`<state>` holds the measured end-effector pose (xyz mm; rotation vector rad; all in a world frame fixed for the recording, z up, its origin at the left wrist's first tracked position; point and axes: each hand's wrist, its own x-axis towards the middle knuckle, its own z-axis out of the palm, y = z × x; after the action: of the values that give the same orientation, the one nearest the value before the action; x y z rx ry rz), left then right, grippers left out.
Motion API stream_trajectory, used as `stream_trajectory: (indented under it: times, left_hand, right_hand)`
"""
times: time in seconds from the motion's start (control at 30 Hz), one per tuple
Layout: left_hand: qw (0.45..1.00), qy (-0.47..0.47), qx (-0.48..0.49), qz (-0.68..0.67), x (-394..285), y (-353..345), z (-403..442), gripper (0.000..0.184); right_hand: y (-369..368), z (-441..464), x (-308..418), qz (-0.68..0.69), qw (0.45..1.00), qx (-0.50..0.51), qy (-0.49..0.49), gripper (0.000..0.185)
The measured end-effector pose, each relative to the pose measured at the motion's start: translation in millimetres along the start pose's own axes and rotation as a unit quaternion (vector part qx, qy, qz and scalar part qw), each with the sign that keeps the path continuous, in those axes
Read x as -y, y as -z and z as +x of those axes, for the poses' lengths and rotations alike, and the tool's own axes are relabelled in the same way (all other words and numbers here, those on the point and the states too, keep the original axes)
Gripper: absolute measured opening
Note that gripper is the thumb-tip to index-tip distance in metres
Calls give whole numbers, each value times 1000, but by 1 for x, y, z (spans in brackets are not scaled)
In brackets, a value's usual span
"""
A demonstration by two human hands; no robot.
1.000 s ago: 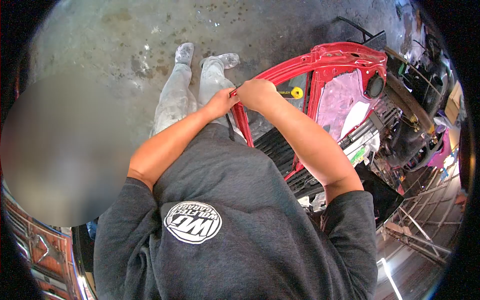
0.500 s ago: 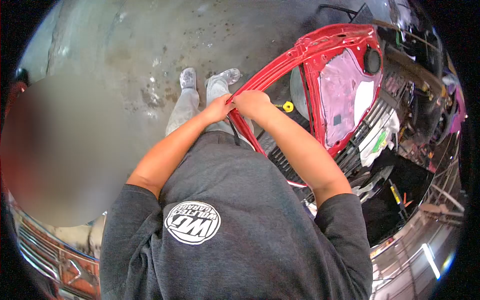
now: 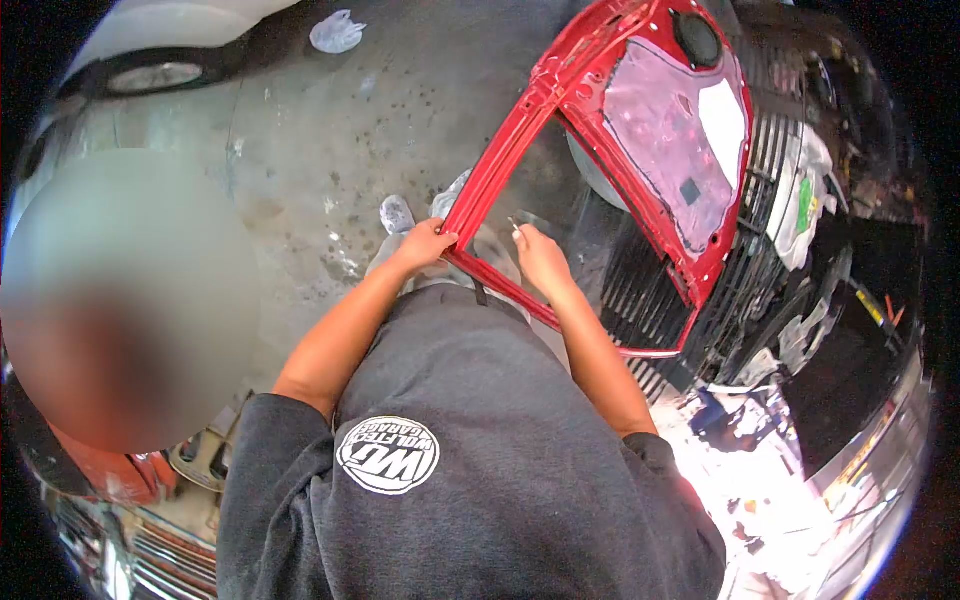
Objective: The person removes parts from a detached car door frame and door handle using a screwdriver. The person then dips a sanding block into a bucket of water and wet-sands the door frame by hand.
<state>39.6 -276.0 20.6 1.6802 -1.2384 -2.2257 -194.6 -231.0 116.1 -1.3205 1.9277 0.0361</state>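
A red car door point(image 3: 506, 150) leans at an angle in front of me, its window frame towards my body. My left hand point(image 3: 428, 245) is closed around the corner of that frame. My right hand point(image 3: 543, 262) is inside the window opening, apart from the frame. Its fingers pinch something small and thin, with a pale tip showing, too small to name. A pinkish sheet point(image 3: 650, 125) covers the door's inner panel, with a white patch point(image 3: 722, 125) on it. Near the door's far end sits a round black speaker point(image 3: 697, 40).
Dark slats point(image 3: 640, 310) lie beneath and beside the door. A white cloth point(image 3: 800, 210) rests to the right. A crumpled plastic bag point(image 3: 337, 33) lies on the concrete floor point(image 3: 300, 130); a car wheel point(image 3: 155, 77) stands at upper left. A blurred patch hides part of the left.
My right hand has left the frame corner and moved right into the window opening, pinching something small. My left hand still grips the corner. The view has turned, and the yellow roll is out of sight.
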Motion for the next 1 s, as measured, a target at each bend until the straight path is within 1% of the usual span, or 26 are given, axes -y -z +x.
stream_trajectory:
  times: [0.03, 0.13, 0.17, 0.27, 0.3, 0.37, 0.4, 0.43, 0.5, 0.53, 0.6, 0.67, 0.73, 0.8, 0.83, 0.93, 0.97, 1.0]
  left_hand:
    - [1000, -6, 14, 0, -1, 2, 0, 41]
    - [999, 30, 24, 13, -9, 0, 4, 43]
    - [996, 38, 55, 56, -13, 3, 5, 37]
    - [995, 53, 40, 70, -3, 3, 11, 36]
    - [985, 26, 33, 165, 7, 8, 19, 37]
    - [983, 65, 71, 159, -9, 17, 28, 38]
    - [980, 86, 89, 154, -20, 18, 34, 39]
    - [991, 97, 70, 67, -34, 17, 41, 45]
    - [997, 53, 51, -10, -52, 16, 83, 51]
    - [997, 33, 41, -52, -61, 15, 108, 54]
    - [996, 8, -17, -87, -88, 5, 161, 52]
    - [993, 6, -16, -117, -113, -2, 217, 45]
    - [995, 5, -14, -96, -136, -12, 258, 40]
    - [993, 9, 35, -114, -156, -22, 278, 39]
    - [990, 12, 59, -124, -160, -24, 286, 38]
    - [994, -30, 42, -98, -164, -33, 299, 32]
    - [992, -29, 45, -118, -163, -34, 300, 31]
    - [989, -28, 47, -139, -164, -35, 300, 29]
  right_hand:
    - [1, -3, -6, 16, 1000, -10, -17, 30]
    - [1, -4, -20, 71, 996, -37, -41, 30]
    - [-1, -1, -27, 76, 995, -38, -46, 31]
    - [-4, 2, -32, 138, 987, -57, -57, 32]
    - [-5, 3, -33, 152, 985, -59, -60, 33]
    - [-5, 7, -35, 176, 980, -64, -65, 34]
    - [-2, 8, -35, 201, 974, -59, -84, 35]
    - [0, 9, -35, 226, 967, -53, -103, 35]
    - [9, 12, -37, 273, 953, -36, -126, 38]
    - [3, 15, -44, 281, 950, -45, -130, 39]
    - [-12, 24, -59, 292, 944, -64, -137, 39]
    - [-4, 23, -57, 313, 935, -34, -161, 39]
    - [-5, 28, -59, 334, 928, -15, -168, 39]
    - [-17, 31, -61, 358, 919, -5, -163, 38]
    - [-18, 33, -59, 370, 912, 33, -172, 41]
    - [-18, 36, -44, 261, 957, 24, -122, 47]
    - [-11, 39, -40, 264, 956, 56, -118, 52]
    - [-11, 42, -36, 275, 953, 59, -112, 53]
